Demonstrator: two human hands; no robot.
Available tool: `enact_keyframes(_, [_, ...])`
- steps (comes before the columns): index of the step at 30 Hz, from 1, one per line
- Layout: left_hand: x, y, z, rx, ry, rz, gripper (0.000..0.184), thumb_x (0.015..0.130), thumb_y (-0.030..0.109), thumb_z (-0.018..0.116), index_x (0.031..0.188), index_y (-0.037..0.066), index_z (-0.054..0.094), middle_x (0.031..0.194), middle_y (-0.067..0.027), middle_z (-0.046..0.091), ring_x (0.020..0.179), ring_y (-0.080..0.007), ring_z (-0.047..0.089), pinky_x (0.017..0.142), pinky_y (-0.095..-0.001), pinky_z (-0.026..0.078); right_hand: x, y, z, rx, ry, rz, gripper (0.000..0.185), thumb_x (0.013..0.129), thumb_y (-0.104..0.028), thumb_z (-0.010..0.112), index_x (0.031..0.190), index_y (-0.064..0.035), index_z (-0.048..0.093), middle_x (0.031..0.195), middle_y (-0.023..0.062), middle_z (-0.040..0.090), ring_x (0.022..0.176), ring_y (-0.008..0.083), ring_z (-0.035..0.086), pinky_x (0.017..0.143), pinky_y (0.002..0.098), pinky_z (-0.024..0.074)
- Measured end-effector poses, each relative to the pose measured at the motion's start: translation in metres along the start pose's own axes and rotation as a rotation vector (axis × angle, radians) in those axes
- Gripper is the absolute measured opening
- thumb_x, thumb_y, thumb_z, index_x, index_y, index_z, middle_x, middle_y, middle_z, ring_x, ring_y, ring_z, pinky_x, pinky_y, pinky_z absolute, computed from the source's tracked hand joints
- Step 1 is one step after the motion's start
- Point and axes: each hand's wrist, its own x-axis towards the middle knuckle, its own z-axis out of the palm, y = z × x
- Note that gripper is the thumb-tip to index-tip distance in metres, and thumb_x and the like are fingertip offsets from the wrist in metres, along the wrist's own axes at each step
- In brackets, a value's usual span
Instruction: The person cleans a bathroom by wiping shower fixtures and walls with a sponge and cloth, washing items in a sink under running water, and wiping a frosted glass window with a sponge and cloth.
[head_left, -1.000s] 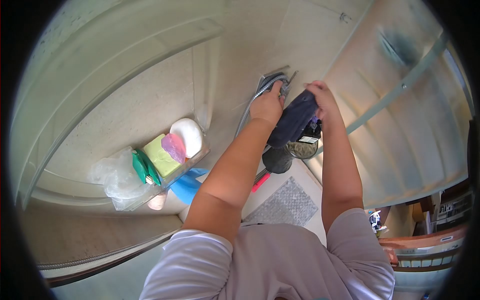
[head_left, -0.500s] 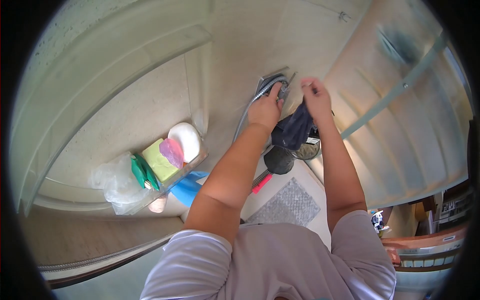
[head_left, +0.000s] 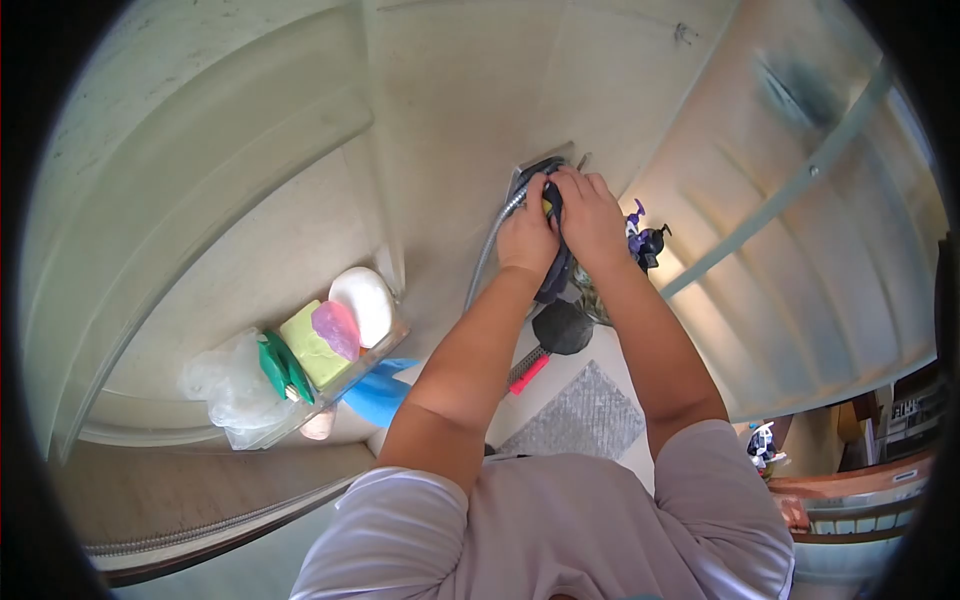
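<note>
My left hand (head_left: 528,238) is closed at the wall, with its fingers curled beside a grey ribbed shower hose (head_left: 481,254). Right up against it, my right hand (head_left: 592,220) wraps over a dark cloth (head_left: 553,283), which hangs down between the two hands. A small yellow patch shows between the fingers. Behind the hands, a metal wall plate (head_left: 540,160) is partly covered by dark material and the hose. What lies under the palms is hidden.
At left, a clear shelf (head_left: 372,358) holds a white oval item (head_left: 362,305), green and pink items and a plastic bag (head_left: 236,385). Pump bottles (head_left: 650,247) stand right of my hands. Below are a dark brush-like item (head_left: 563,328) and a grey mat (head_left: 580,415). A curved translucent panel (head_left: 790,290) bounds the right.
My right hand has moved left and in against my left hand, bringing the dark cloth with it. The pump bottles have come into sight. The view has shifted slightly.
</note>
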Motion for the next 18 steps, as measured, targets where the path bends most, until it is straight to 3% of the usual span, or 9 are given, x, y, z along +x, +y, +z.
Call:
enact_keyframes(11, [0.003, 0.0, 0.001, -0.013, -0.006, -0.003, 0.054, 0.078, 0.025, 0.057, 0.124, 0.02, 0.03, 0.074, -0.0189, 0.061, 0.07, -0.0389, 0.058, 0.061, -0.0472, 0.045, 0.003, 0.005, -0.007, 0.159, -0.125, 0.04, 0.033, 0.066, 0.0, 0.056, 0.098, -0.0043, 0.051, 0.102, 0.0115, 0.056, 0.093, 0.0313, 0.05, 0.082, 0.0355, 0.0435])
enact_keyframes(14, [0.003, 0.001, 0.0, 0.029, 0.006, 0.03, 0.052, 0.08, 0.029, 0.056, 0.124, 0.021, 0.03, 0.072, -0.0191, 0.06, 0.069, -0.0394, 0.058, 0.061, -0.0475, 0.045, -0.022, 0.035, -0.006, 0.304, -0.094, 0.187, 0.028, 0.072, 0.001, 0.055, 0.099, -0.0043, 0.05, 0.102, 0.0116, 0.057, 0.095, 0.0275, 0.053, 0.082, 0.0326, 0.0437])
enact_keyframes(17, [0.002, 0.002, -0.001, 0.02, 0.026, 0.055, 0.05, 0.081, 0.033, 0.056, 0.124, 0.022, 0.032, 0.069, -0.0189, 0.06, 0.068, -0.0398, 0.058, 0.06, -0.0476, 0.045, -0.024, 0.083, 0.01, 0.915, 0.123, 0.666, 0.025, 0.077, 0.003, 0.051, 0.101, -0.0041, 0.05, 0.102, 0.0101, 0.057, 0.095, 0.0204, 0.054, 0.084, 0.0289, 0.0423])
enact_keyframes(18, [0.002, 0.003, -0.001, 0.007, 0.034, 0.063, 0.05, 0.081, 0.034, 0.056, 0.124, 0.023, 0.033, 0.068, -0.0188, 0.06, 0.067, -0.04, 0.058, 0.06, -0.0477, 0.045, -0.015, 0.084, 0.009, 1.044, 0.097, 0.664, 0.025, 0.079, 0.002, 0.05, 0.102, -0.0043, 0.05, 0.102, 0.0093, 0.057, 0.095, 0.0185, 0.054, 0.084, 0.0279, 0.042])
